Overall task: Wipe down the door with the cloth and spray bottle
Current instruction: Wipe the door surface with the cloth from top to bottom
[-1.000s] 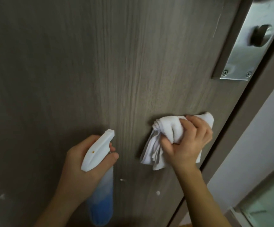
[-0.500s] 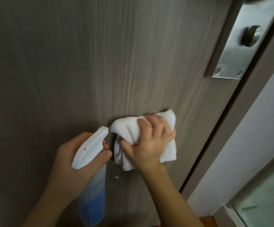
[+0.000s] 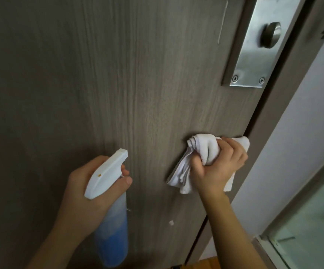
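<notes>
**Inspector:** Report the surface under work.

**Assistant:** A grey-brown wood-grain door (image 3: 118, 84) fills the left and centre of the frame. Its closing edge runs diagonally from upper right to lower centre.

**Inspector:** Right hand?

**Assistant:** The right hand (image 3: 218, 167), right of centre in the lower half, has its fingers curled tight round a bunched white cloth (image 3: 202, 150). The cloth lies against the door face, close to the closing edge. Loose folds hang out below and to the left of the fist, and one corner shows past the knuckles on the right.

**Inspector:** Left hand?

**Assistant:** The left hand (image 3: 83, 193), lower left of centre, grips the neck of a spray bottle (image 3: 111, 226). The thumb wraps across the front below the white trigger head, and a fingertip shows by the trigger. The nozzle points up and to the right at the door. The bottle body is translucent, with blue liquid in its lower part, and hangs toward the bottom edge of the frame. I cannot tell whether the trigger is pressed.

**Inspector:** Fittings and marks?

**Assistant:** A brushed metal lock plate (image 3: 254, 55) sits at upper right, with a round knob and two screws at its lower end. Two small white specks (image 3: 171, 222) show on the door low down, between the forearms. A pale wall (image 3: 293, 142) and a glass panel (image 3: 312, 230) stand at right.
</notes>
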